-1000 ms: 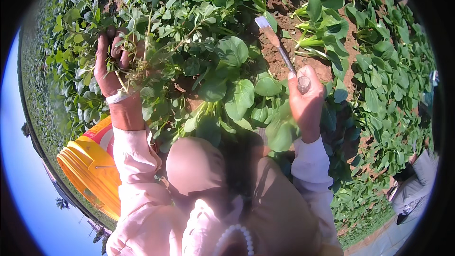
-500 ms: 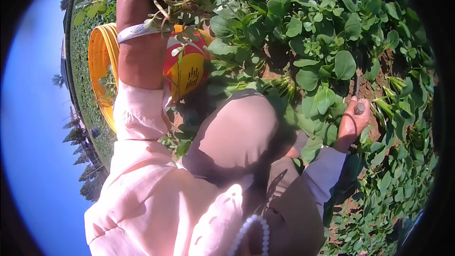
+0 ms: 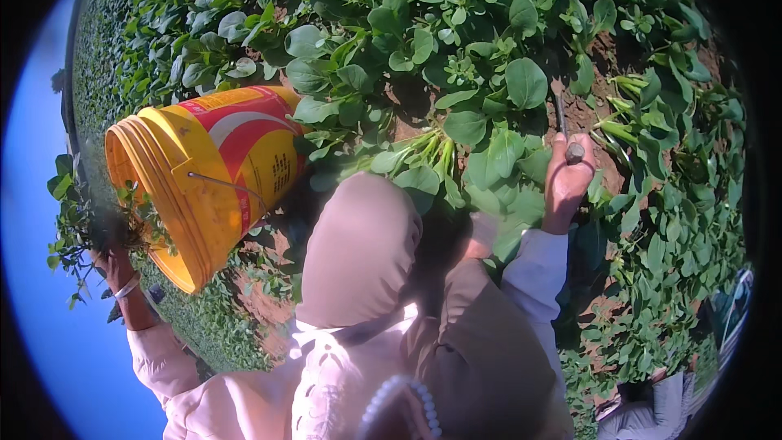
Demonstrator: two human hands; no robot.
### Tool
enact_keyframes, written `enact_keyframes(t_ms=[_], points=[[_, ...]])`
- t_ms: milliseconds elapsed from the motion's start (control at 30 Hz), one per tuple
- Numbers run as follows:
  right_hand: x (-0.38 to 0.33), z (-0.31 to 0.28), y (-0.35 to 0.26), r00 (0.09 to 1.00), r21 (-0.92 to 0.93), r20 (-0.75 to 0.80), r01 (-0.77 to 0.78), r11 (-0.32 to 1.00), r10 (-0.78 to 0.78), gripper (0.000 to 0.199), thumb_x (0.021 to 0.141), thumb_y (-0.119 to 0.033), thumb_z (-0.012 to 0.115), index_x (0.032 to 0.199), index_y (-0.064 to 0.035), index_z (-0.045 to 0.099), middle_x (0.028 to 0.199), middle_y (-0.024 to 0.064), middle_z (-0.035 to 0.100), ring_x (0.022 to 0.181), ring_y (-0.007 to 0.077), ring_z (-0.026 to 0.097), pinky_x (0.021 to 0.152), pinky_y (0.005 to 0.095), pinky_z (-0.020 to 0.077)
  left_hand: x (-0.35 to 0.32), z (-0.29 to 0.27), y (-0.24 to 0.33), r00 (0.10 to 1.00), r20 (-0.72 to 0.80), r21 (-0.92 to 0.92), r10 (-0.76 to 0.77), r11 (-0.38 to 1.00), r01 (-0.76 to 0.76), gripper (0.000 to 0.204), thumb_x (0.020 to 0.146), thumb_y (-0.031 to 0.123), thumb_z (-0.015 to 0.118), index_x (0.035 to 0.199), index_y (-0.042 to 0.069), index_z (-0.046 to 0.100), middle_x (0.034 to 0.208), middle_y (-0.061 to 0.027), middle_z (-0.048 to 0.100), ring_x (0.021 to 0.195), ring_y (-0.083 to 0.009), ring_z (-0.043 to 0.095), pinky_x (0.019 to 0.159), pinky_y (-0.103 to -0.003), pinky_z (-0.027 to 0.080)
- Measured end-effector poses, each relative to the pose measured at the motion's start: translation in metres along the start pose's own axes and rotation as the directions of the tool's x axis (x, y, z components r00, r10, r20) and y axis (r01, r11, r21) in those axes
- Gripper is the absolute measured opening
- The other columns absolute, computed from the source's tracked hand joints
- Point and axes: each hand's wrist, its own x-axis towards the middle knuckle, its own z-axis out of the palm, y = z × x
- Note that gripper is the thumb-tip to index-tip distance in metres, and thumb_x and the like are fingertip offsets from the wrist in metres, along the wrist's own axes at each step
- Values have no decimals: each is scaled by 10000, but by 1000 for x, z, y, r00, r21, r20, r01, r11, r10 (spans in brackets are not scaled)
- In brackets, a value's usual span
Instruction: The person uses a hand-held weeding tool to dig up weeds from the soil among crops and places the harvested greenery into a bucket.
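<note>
My left hand [image 3: 114, 259] is stretched out to the far left, closed around a clump of pulled weeds with roots [image 3: 90, 224]. The clump hangs right at the mouth of a yellow and red plastic bucket [image 3: 208, 171] lying tilted on the ground. My right hand [image 3: 564, 183] grips the handle of a thin knife-like tool [image 3: 565, 129] whose blade points up into the leafy green plants [image 3: 456, 73]. My knee in brown trousers [image 3: 358, 248] is between both arms.
Low green plants cover reddish soil [image 3: 261, 301] all around. Cut plants with pale stems [image 3: 423, 151] lie by my knee, more at the right [image 3: 631, 126]. A grey object [image 3: 660, 403] sits at the lower right edge.
My left hand has swung from the plants ahead out to the left with the weed clump, reaching the bucket's mouth. The view has turned left. My right hand still holds the tool.
</note>
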Motion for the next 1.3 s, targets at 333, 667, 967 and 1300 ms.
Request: enact_keyframes(t_ms=[333, 667, 967, 1300], points=[[-31, -6, -48, 971, 132, 239, -59, 990, 27, 170, 873, -71, 593, 787, -30, 453, 576, 31, 396, 537, 96, 349, 502, 290, 338, 23, 101, 179, 786, 464, 473, 409, 635, -610, 306, 899, -40, 498, 1195, -7, 568, 1142, -117, 626, 1045, -198, 595, 851, -319, 473], [-51, -12, -50, 945, -15, 326, 37, 999, -31, 128, 817, -62, 597, 825, -37, 472, 604, 159, 514, 573, 351, 538, 511, 410, 384, -83, 501, 270, -347, 557, -421, 755, -104, -901, 308, 783, 38, 558, 1086, 62, 608, 1025, -89, 627, 967, -284, 589, 797, -369, 511], [-29, -49, -28, 971, 129, 138, -213, 969, 195, 198, 851, -45, 596, 762, -27, 421, 572, 39, 388, 521, 110, 341, 487, 290, 325, -97, 543, 197, -147, 773, -161, 617, -33, -986, 246, 797, 161, 554, 1021, 82, 617, 989, -108, 616, 954, -296, 595, 752, -375, 519], [15, -36, -52, 947, -210, 321, 50, 976, 21, 137, 752, -48, 601, 838, -21, 498, 674, 190, 579, 720, 433, 573, 633, 499, 442, -106, 551, 223, -93, 762, -203, 641, 100, -974, 354, 754, 259, 631, 1067, 105, 568, 906, -96, 598, 886, -288, 616, 688, -390, 526]])
